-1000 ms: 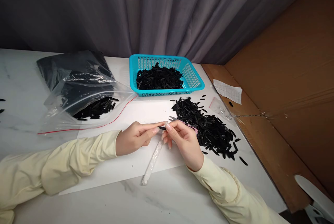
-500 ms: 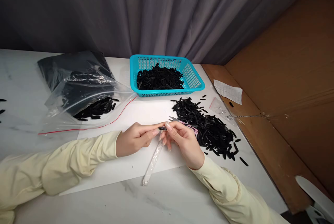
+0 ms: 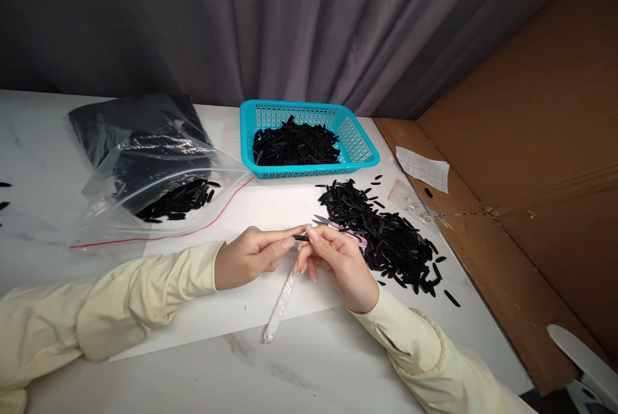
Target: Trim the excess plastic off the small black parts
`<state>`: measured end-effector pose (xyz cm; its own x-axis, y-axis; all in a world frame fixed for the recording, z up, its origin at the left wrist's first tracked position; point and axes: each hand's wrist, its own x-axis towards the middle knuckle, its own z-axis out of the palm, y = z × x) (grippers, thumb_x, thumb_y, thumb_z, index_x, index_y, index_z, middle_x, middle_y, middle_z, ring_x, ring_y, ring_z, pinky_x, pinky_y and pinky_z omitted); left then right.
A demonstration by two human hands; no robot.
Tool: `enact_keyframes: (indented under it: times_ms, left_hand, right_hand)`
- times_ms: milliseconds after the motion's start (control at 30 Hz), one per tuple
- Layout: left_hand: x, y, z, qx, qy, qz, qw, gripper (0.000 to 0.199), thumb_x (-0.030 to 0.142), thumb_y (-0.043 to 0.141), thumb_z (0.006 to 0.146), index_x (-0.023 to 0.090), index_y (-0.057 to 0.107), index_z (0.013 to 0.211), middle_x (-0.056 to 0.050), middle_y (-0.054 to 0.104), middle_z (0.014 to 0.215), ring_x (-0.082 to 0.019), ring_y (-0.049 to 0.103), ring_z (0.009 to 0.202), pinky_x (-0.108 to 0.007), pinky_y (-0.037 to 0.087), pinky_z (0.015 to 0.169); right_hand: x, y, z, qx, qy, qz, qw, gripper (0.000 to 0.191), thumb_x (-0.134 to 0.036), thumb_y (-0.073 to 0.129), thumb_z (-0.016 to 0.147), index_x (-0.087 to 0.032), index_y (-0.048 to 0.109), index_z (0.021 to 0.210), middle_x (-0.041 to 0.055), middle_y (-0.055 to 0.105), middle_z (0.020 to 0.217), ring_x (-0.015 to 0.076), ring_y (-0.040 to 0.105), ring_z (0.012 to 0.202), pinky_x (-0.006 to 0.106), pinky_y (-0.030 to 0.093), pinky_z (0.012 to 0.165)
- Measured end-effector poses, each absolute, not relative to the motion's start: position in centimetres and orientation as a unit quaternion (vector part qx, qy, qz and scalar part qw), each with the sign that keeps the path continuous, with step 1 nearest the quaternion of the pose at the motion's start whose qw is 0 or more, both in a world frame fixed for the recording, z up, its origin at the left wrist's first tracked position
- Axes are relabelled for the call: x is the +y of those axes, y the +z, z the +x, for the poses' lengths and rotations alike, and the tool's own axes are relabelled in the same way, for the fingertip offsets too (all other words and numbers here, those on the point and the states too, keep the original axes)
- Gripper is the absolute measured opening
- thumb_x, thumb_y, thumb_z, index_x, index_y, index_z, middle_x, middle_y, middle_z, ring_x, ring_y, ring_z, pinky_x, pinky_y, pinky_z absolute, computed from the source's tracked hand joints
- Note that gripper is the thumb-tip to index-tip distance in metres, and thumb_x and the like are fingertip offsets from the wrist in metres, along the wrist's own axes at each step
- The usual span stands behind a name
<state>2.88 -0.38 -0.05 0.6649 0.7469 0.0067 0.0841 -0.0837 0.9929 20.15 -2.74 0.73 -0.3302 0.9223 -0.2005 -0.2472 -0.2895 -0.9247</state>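
Your fingers sit in soft, fairly even light, and the white paper beneath them looks brightest. Beyond them the curtain sinks into gloom, darkest to the far left. Hard glints streak the plastic bag left of your fingers, while the black heap to their right swallows detail. You get faint, soft-edged shadows, wide-angle stretch toward the frame's edges, and perhaps slight softness on the thin black strip between your fingertips.
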Motion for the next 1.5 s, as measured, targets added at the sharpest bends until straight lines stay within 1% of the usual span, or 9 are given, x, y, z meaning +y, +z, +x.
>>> enact_keyframes:
  times_ms: [133,267,467,567,800,1200,1300,1400,1500]
  left_hand:
    - [-0.6,-0.3,2.7,0.299,0.284,0.696,0.588,0.052,0.037,0.034,0.091,0.004,0.045,0.130,0.010,0.024,0.046,-0.007,0.022,0.040,-0.018,0.026,0.038]
    - [-1.1,-0.6,2.4,0.303,0.303,0.733,0.528,0.044,0.028,0.034,0.092,0.010,0.047,0.130,0.009,0.024,0.046,-0.007,0.023,0.040,-0.018,0.025,0.039]
    - [-1.3,-0.9,2.0,0.268,0.310,0.798,0.442,0.044,0.024,0.033,0.093,0.007,0.045,0.131,0.007,0.038,0.045,-0.007,0.030,0.038,-0.017,0.033,0.041]
    - [-1.2,-1.0,1.9,0.255,0.311,0.811,0.425,0.043,0.024,0.032,0.094,0.007,0.044,0.132,0.007,0.039,0.045,-0.007,0.033,0.038,-0.017,0.035,0.042]
    - [-1.3,-1.1,1.9,0.259,0.304,0.815,0.420,0.044,0.023,0.032,0.093,0.004,0.044,0.131,0.007,0.035,0.047,-0.006,0.032,0.038,-0.016,0.034,0.042]
    - [-1.5,-0.5,2.2,0.308,0.293,0.784,0.453,0.045,0.025,0.034,0.092,0.007,0.045,0.131,0.008,0.027,0.048,-0.007,0.026,0.041,-0.018,0.029,0.043]
    - [-1.4,-0.4,2.3,0.314,0.290,0.741,0.518,0.047,0.028,0.034,0.091,0.008,0.041,0.134,0.009,0.025,0.048,-0.007,0.024,0.042,-0.019,0.027,0.043]
    - [-0.7,-0.1,2.4,0.318,0.289,0.650,0.626,0.052,0.032,0.028,0.092,0.007,0.032,0.138,0.009,0.027,0.045,-0.008,0.023,0.041,-0.020,0.026,0.042]
    - [0.2,0.3,2.6,0.310,0.248,0.543,0.740,0.058,0.039,0.021,0.091,0.011,0.021,0.142,0.010,0.029,0.039,-0.008,0.017,0.035,-0.018,0.018,0.036]
  right_hand:
    - [-2.7,0.7,20.2,-0.415,0.717,-0.376,0.414,0.025,-0.040,0.056,0.082,-0.017,0.053,0.074,0.0013,0.063,0.058,0.0120,0.056,0.053,0.021,0.036,0.043]
    - [-2.8,0.7,20.3,-0.423,0.727,-0.359,0.405,0.025,-0.040,0.055,0.083,-0.018,0.051,0.073,0.0013,0.064,0.058,0.0119,0.056,0.053,0.021,0.036,0.044]
    - [-2.9,0.6,20.2,-0.424,0.734,-0.356,0.394,0.027,-0.043,0.057,0.081,-0.018,0.051,0.074,0.0011,0.064,0.057,0.0128,0.056,0.053,0.022,0.036,0.044]
    - [-2.8,0.6,20.2,-0.428,0.738,-0.351,0.386,0.027,-0.043,0.056,0.082,-0.017,0.052,0.075,0.0012,0.064,0.057,0.0127,0.056,0.052,0.022,0.036,0.044]
    - [-2.8,0.6,20.2,-0.425,0.743,-0.347,0.384,0.027,-0.042,0.055,0.083,-0.017,0.053,0.075,0.0007,0.063,0.056,0.0118,0.055,0.051,0.021,0.036,0.043]
    - [-2.9,0.7,20.0,-0.451,0.719,-0.350,0.398,0.025,-0.041,0.051,0.085,-0.018,0.051,0.075,-0.0004,0.060,0.056,0.0114,0.054,0.050,0.021,0.037,0.043]
    - [-2.5,1.7,20.9,-0.558,0.625,-0.399,0.372,0.025,-0.039,0.045,0.088,-0.018,0.051,0.076,0.0003,0.060,0.057,0.0119,0.054,0.051,0.022,0.039,0.045]
    - [-1.5,3.3,23.5,-0.740,0.368,-0.489,0.280,0.024,-0.032,0.045,0.089,-0.018,0.054,0.071,0.0013,0.061,0.061,0.0115,0.053,0.053,0.023,0.039,0.054]
    - [-0.2,4.5,26.2,-0.774,0.161,-0.577,0.206,0.020,-0.027,0.044,0.089,-0.018,0.056,0.076,0.0001,0.059,0.057,0.0120,0.050,0.047,0.024,0.036,0.052]
